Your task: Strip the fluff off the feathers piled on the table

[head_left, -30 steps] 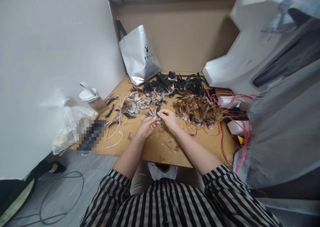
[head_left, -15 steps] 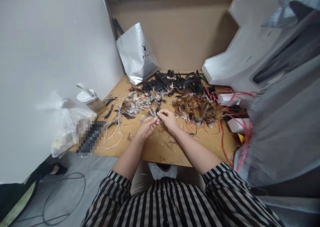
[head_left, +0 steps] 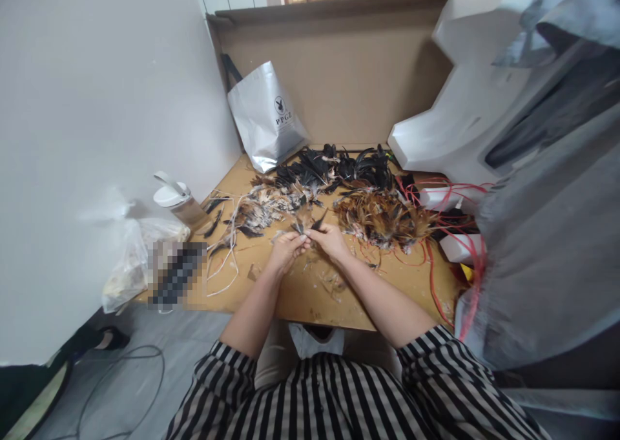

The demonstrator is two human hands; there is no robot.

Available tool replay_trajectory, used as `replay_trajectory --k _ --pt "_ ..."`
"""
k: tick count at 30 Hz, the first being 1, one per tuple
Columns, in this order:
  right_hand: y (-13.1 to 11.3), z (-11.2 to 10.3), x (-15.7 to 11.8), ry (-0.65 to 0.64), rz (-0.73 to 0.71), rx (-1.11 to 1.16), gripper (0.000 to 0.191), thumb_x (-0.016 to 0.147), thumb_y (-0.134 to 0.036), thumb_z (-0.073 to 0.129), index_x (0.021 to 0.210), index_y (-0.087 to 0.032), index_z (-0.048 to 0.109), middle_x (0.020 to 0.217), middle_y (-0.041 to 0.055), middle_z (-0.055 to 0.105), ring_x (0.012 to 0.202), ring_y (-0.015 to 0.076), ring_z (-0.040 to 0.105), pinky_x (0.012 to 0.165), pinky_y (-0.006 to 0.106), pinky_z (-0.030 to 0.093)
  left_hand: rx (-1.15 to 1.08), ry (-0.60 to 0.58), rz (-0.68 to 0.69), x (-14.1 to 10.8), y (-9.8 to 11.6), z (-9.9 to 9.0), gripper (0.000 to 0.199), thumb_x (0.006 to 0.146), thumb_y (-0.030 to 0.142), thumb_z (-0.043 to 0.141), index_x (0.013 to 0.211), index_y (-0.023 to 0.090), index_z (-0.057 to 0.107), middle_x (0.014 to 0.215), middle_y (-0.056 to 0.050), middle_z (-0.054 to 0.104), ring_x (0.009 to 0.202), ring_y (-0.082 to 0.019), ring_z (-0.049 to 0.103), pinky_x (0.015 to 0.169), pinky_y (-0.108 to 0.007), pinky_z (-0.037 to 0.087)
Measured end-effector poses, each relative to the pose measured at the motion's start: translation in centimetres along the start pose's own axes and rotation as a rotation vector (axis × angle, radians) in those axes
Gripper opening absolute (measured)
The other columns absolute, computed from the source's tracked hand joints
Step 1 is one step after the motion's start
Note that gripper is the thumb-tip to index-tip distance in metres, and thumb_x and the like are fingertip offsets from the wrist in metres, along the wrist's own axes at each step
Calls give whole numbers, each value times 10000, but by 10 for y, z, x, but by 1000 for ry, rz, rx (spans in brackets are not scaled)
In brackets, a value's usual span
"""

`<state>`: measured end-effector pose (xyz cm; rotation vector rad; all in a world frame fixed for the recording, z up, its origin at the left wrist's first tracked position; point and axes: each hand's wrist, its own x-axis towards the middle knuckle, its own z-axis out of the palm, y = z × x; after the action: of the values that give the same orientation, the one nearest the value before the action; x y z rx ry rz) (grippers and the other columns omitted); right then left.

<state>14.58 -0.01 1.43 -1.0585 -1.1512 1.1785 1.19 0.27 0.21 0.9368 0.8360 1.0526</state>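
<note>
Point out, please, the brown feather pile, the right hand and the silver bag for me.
Brown feather pile [head_left: 382, 215]: head view, middle of the pile.
Right hand [head_left: 330, 241]: head view, back of the hand.
Silver bag [head_left: 264, 122]: head view, front panel.

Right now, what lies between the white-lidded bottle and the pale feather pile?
The head view shows a few loose dark feathers and some white cord between the white-lidded bottle and the pale feather pile.

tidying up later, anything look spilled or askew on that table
Yes: loose scraps lie scattered on the table near its front edge, apart from the brown feather pile, like spilled bits. The silver bag tilts.
</note>
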Motion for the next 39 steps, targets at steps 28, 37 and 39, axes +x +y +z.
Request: replay_trajectory --k 28,37,39 --pt "-4 -5 -3 -78 -63 -98 255 615 -386 650 602 -132 623 571 -10 573 540 95 477 531 213 359 295 -44 7 -2 8 2 246 596 346 699 642 109 648 611 -79 648 513 -116 578 512 -222 449" --pt "-8 -32 16 109 -66 -190 312 625 -402 621 771 -130 665 672 36 647 574 118 535 590 240 411 102 102 114 5 23 -5 269 595 338 709 738 117 650 709 -58 660 588 -95 588 510 -179 421" --pt "-5 -41 19 110 -83 -345 292 636 -386 609 749 -125 669 720 55 662 616 129 552 608 238 412 -57 111 83 7 16 -10 268 585 312 722 747 117 634 726 -43 653 597 -79 587 505 -161 417"
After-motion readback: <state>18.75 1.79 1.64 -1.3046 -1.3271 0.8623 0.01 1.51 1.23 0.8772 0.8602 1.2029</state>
